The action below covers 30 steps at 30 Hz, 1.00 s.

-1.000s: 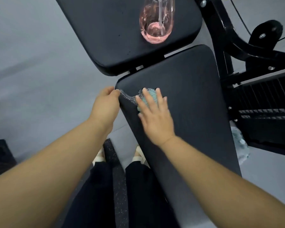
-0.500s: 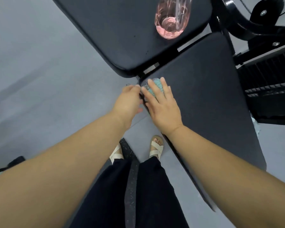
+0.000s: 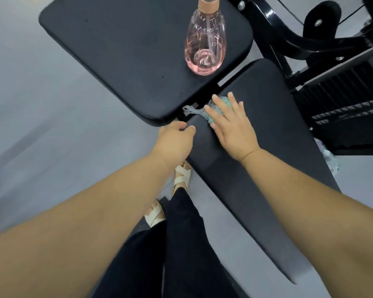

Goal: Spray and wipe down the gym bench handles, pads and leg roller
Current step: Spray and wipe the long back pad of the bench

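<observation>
Head view: right hand (image 3: 235, 127), fingers spread, presses cloth (image 3: 219, 108) flat on back pad (image 3: 278, 130), frame centre; left hand (image 3: 174, 140) fingers curled, empty. Spray bottle (image 3: 205, 44) parked on seat pad (image 3: 127, 50); pad wiping underway, handles and roller seemingly left.

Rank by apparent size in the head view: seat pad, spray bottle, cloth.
1. Seat pad, largest by far.
2. Spray bottle, standing on it.
3. Cloth, smallest, though the right hand covers most of it, so its true size is unsure.
</observation>
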Each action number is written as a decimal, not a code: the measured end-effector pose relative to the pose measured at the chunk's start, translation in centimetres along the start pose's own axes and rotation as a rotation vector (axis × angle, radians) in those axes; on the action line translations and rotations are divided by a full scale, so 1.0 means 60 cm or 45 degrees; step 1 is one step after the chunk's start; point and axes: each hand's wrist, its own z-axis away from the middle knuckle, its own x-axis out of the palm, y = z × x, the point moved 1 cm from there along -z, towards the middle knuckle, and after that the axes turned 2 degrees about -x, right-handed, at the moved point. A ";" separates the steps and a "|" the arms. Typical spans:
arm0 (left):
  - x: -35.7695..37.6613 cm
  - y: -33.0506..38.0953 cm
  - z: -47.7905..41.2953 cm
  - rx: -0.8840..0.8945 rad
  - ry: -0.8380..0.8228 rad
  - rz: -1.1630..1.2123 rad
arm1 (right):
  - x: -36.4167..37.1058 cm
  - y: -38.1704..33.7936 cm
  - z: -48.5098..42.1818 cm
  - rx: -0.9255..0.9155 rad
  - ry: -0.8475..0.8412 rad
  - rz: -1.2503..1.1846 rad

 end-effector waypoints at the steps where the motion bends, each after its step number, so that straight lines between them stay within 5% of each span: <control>1: 0.005 0.008 -0.010 0.020 0.001 -0.066 | -0.006 0.023 -0.008 0.070 0.003 -0.013; 9: 0.036 0.089 -0.050 0.110 -0.035 -0.341 | -0.044 0.145 -0.083 0.719 0.068 -0.223; 14: 0.023 0.120 -0.062 -0.030 -0.162 -0.310 | -0.044 0.109 -0.095 1.010 0.088 -0.283; 16: 0.011 0.128 -0.061 -0.055 -0.164 -0.287 | -0.038 0.064 -0.080 0.897 0.041 -0.267; 21: -0.011 0.143 -0.049 -0.222 -0.176 -0.031 | -0.047 -0.006 -0.029 0.122 -0.177 -0.301; 26: -0.035 0.123 -0.029 -0.513 -0.403 0.372 | -0.132 -0.059 -0.045 0.411 -0.139 -0.809; 30: -0.056 0.121 -0.029 -0.520 -0.570 0.678 | -0.171 -0.109 -0.095 0.684 -0.073 -1.144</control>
